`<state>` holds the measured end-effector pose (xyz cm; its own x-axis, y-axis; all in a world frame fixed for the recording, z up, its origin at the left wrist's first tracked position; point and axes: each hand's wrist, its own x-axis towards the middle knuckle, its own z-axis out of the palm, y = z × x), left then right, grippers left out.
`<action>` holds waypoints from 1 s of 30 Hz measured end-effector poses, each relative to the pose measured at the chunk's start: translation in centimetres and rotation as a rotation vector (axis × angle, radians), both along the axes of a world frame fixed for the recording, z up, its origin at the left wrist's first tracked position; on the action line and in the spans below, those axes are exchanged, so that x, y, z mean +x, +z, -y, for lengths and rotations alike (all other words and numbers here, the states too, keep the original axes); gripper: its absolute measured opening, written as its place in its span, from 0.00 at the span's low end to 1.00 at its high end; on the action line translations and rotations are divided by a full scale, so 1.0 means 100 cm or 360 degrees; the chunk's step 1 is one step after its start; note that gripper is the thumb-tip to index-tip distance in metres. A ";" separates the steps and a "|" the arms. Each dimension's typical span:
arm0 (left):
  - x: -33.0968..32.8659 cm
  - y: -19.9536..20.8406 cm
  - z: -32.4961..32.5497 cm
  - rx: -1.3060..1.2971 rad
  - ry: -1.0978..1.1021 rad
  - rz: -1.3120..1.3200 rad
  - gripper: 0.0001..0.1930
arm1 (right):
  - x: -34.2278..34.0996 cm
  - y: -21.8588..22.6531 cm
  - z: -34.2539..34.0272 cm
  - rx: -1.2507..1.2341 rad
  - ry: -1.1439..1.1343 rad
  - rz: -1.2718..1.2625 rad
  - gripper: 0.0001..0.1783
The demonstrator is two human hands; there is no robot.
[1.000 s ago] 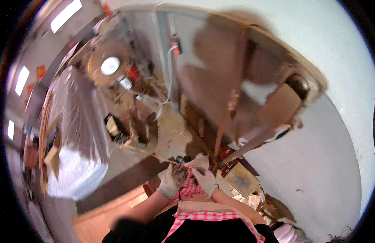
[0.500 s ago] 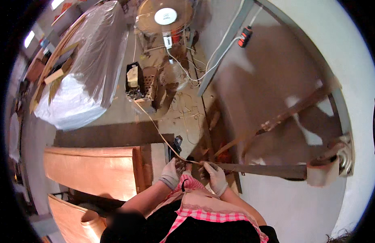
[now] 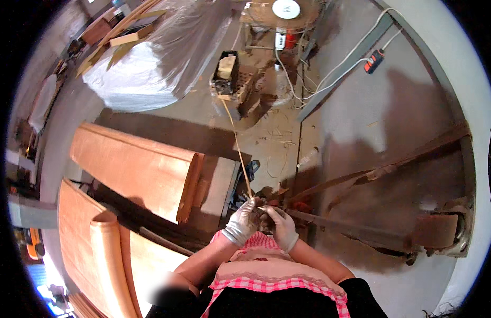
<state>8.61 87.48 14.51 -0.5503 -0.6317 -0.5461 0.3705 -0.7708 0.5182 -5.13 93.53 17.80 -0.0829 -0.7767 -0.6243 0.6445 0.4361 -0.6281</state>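
A thin, tan strip (image 3: 239, 150), its material too small to tell, runs from the black open box (image 3: 233, 79) on the floor to my hands. The left hand (image 3: 242, 221), in a whitish glove with dirty fingertips, is closed on the strip's near part. Close beside it is my right hand (image 3: 281, 227), gloved the same way, thumb and fingers pinched together. A short pale end of the strip shows at its fingertips. The box holds a yellowish block (image 3: 227, 67). Both hands are in front of my pink checked apron (image 3: 277, 286).
Brown sheets (image 3: 134, 169) lie stacked at the left, with a rolled sheet (image 3: 107, 249) nearer. A long brown belt (image 3: 351, 224) runs right to a roller (image 3: 435, 231). Plastic-wrapped stock (image 3: 134, 79) stands far left. A white cable (image 3: 335, 79) hangs along the grey panel, beside a round table (image 3: 256, 16).
The view has swung, so the surroundings sit farther right and higher. My hands have come closer together, and the strip, which sagged in a curve, now runs nearly straight.
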 end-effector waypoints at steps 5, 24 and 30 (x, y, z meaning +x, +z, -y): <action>0.016 0.022 -0.038 0.0355 0.0443 -0.0109 0.11 | 0.014 -0.009 -0.045 0.0057 0.0253 0.0120 0.16; 0.128 -0.014 -0.119 -0.0123 0.0535 0.0808 0.07 | 0.053 -0.094 -0.116 0.0395 0.0346 0.0046 0.13; 0.199 -0.031 -0.198 -0.0010 0.0608 0.0760 0.06 | 0.140 -0.048 -0.077 -0.0192 0.0585 -0.0408 0.13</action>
<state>28.50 107.25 11.38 0.0206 -0.7402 -0.6721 0.3461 -0.6254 0.6994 8.85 101.26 13.01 0.0715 -0.8493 -0.5231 0.2783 0.5206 -0.8072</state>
